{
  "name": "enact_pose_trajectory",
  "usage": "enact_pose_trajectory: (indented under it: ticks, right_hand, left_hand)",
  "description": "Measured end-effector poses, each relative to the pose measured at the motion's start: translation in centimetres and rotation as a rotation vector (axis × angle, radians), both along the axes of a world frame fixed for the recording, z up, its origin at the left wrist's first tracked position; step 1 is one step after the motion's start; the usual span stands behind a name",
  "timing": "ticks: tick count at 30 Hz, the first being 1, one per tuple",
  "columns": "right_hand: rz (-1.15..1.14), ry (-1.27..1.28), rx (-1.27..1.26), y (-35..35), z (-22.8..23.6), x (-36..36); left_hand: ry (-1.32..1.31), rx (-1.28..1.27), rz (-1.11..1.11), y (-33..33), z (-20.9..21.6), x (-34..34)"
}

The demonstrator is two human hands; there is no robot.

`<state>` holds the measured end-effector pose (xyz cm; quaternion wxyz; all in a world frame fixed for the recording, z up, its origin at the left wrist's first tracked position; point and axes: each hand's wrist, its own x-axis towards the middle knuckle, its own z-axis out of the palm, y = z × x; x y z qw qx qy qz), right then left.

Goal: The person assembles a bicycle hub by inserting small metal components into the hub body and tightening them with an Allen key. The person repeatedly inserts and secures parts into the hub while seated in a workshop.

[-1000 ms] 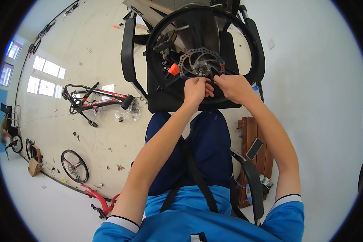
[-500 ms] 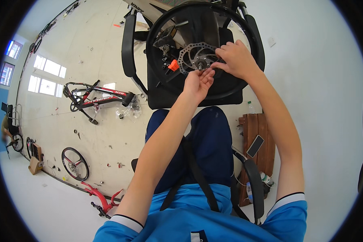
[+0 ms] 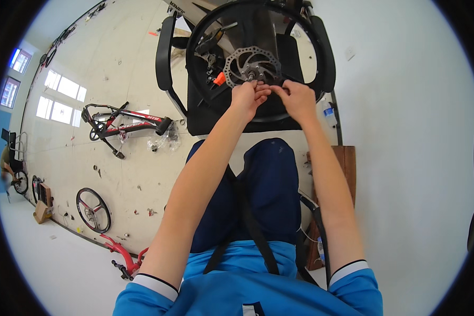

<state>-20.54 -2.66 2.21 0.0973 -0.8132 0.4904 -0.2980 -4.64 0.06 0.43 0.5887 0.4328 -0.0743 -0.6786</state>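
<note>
A black bicycle wheel (image 3: 193, 50) lies flat on the seat of a black armchair (image 3: 208, 125). On its hub sits a silver slotted brake rotor (image 3: 233, 69), with the axle (image 3: 252, 76) sticking up through the middle. My left hand (image 3: 247, 99) is at the near side of the axle, its fingers curled and closed. Close on its right, my right hand (image 3: 299, 101) has thumb and forefinger drawn together near the left fingertips. Whatever small thing the fingers pinch is too small to make out. An orange piece (image 3: 219, 79) shows beside the rotor's left edge.
Chair armrests (image 3: 164, 55) flank the wheel. Left on the floor lie a black-and-red bicycle frame (image 3: 126, 126), a spoked wheel (image 3: 94, 210) and a red frame part (image 3: 124, 253). A brown wooden bench (image 3: 346, 163) and a bottle (image 3: 329, 113) are at my right.
My right hand has come down from the rotor's right side toward my left fingertips. The left hand stays by the axle. The whole view has shifted slightly.
</note>
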Motion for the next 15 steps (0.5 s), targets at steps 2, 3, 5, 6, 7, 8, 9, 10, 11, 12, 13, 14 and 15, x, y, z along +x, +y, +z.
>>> enact_pose_trajectory:
  ticks: [2, 3, 5, 6, 7, 8, 9, 10, 11, 12, 13, 14, 15]
  right_hand:
    - [-0.058, -0.032, 0.03, 0.5, -0.4, -0.2]
    - [-0.093, -0.086, 0.028, 0.9, -1.0, -0.4]
    - [-0.112, -0.164, 0.055, 1.6, -2.6, 0.7]
    - [-0.117, -0.188, 0.044, 1.9, -3.5, 1.4]
    - [-0.117, -0.212, 0.036, 2.1, -4.0, 2.0]
    - [-0.122, -0.215, 0.059, 2.4, -3.8, 2.1]
    - [-0.109, -0.198, 0.083, 2.1, -3.2, 2.0]
    - [-0.108, -0.18, 0.116, 2.2, -2.3, 1.7]
    - [-0.105, -0.162, 0.149, 2.4, -1.4, 1.5]
    - [-0.098, -0.146, 0.135, 2.7, -0.5, 1.4]
    - [-0.085, -0.126, 0.094, 2.7, 0.0, 1.1]
    - [-0.072, -0.106, 0.053, 2.6, 0.4, 0.8]
    - [-0.058, -0.086, 0.012, 2.3, 0.9, 0.6]
  left_hand:
    - [-0.049, 0.001, 0.004, -0.2, -0.3, -0.6]
    - [-0.07, -0.003, 0.006, -0.5, -0.5, -1.2]
    - [-0.159, 0.016, 0.004, -0.2, -0.4, -0.5]
    - [-0.191, 0.024, -0.003, 0.0, -0.4, 0.0]
    - [-0.224, 0.035, -0.003, 0.2, -0.7, 0.6]
    - [-0.222, 0.021, -0.029, 0.2, -0.8, 0.8]
    - [-0.273, -0.008, -0.051, 0.0, -0.8, 1.0]
    - [-0.323, -0.028, -0.085, 0.4, -0.6, 0.8]
    - [-0.374, -0.046, -0.118, 0.8, -0.4, 0.7]
    - [-0.411, -0.083, -0.119, 1.1, -0.2, 0.7]
    - [-0.435, -0.104, -0.113, 1.3, 0.1, 0.5]
    - [-0.46, -0.124, -0.107, 1.5, 0.4, 0.2]
    - [-0.484, -0.144, -0.101, 1.5, 0.7, 0.0]
